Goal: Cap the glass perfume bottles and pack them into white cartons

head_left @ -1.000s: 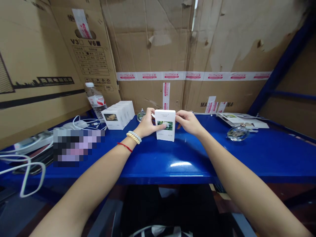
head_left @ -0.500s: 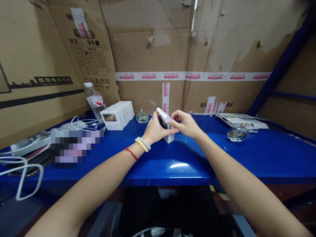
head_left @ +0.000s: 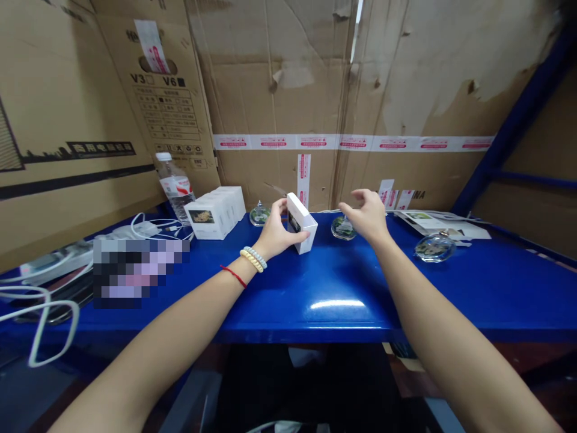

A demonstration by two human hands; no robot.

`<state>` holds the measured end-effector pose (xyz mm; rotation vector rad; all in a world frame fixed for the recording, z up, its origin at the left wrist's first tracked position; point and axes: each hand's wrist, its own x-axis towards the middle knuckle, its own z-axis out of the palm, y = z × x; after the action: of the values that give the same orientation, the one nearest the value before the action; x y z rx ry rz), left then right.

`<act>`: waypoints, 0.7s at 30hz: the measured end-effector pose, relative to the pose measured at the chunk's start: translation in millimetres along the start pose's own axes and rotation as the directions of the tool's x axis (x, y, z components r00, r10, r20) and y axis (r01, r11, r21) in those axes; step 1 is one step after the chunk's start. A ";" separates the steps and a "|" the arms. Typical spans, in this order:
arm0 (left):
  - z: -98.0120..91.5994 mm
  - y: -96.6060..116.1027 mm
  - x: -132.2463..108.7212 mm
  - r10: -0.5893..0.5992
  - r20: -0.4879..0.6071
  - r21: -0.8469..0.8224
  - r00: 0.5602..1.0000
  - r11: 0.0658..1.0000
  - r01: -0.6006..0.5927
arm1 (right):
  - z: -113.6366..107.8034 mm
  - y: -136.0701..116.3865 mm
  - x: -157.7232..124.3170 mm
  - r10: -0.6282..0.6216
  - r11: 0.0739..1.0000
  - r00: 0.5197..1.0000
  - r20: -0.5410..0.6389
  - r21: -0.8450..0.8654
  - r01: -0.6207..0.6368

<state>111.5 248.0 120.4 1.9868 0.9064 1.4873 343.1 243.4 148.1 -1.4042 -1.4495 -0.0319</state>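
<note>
Nearest, a white cable (head_left: 42, 328) loops off the tabletop (head_left: 333, 288) edge at 9 o'clock, beside a blurred patch. Mid-tabletop, the left hand (head_left: 276, 231) has its grip closed around one small white box (head_left: 301, 222), tilted, with its lower corner on the blue surface. At 3 o'clock of the box, the right hand (head_left: 367, 213) hovers with fingers spread, holding nothing, just above a round glass bottle (head_left: 343, 228). Three such glass bottles show: that one, another (head_left: 260, 213) behind the left hand, a third (head_left: 435, 246) farther toward 3 o'clock. At 10 o'clock stands a row of white boxes (head_left: 216, 210), count unclear, then one water bottle (head_left: 175, 186). Leaflets (head_left: 433, 219) lie at 2 o'clock; cardboard (head_left: 315, 90) walls the back.
</note>
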 end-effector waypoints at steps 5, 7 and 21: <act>-11.9 4.0 0.6 0.133 0.085 0.167 0.987 0.975 -0.146 | -2.0 31.0 8.4 0.207 0.948 0.901 0.381 -0.307 -0.088; -14.5 3.4 1.4 0.163 0.137 0.198 0.977 0.962 -0.188 | -2.0 31.1 7.8 0.201 0.942 0.876 0.438 -0.333 -0.050; -3.2 6.6 -2.6 0.091 0.104 0.058 0.990 0.993 -0.098 | -7.3 -32.1 -7.9 0.023 0.618 0.957 0.289 0.748 -0.241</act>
<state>109.4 241.7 124.5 2.1577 0.8366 1.4093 322.1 223.4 165.6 -0.7758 -1.2956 0.8264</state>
